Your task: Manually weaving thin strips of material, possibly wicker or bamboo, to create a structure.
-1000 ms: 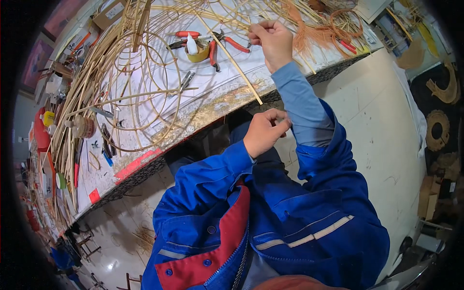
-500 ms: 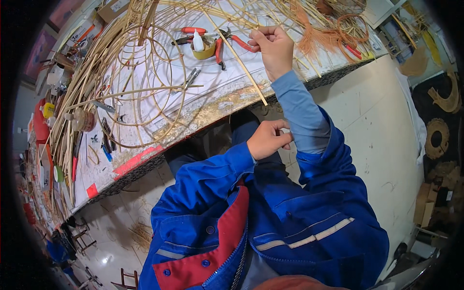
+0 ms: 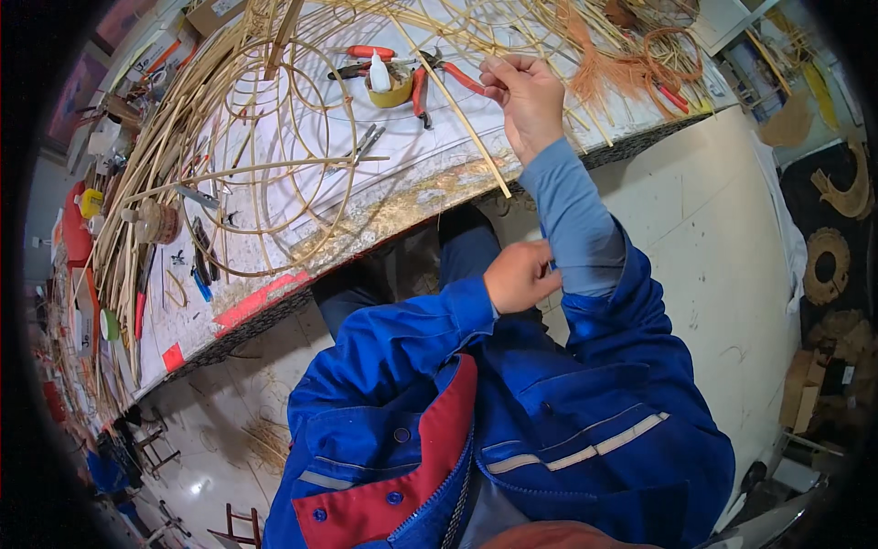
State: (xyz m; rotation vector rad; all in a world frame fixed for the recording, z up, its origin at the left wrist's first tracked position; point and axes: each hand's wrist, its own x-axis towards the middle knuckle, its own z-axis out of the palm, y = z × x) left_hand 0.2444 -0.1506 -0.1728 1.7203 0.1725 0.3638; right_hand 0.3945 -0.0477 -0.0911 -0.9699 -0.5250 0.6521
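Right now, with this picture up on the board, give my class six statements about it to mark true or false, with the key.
1. The right hand is higher in the picture than the left hand. True.
2. The left hand rests on the tabletop. False: it is off the table, close by the right forearm.
3. The pliers nearest the right hand have green handles. False: they are red.
4. The white nozzle bottle stands in a yellow round holder. True.
5. The hooped cane frame is right of the bottle. False: it is left.
6. The right forearm shows a paler blue sleeve. True.
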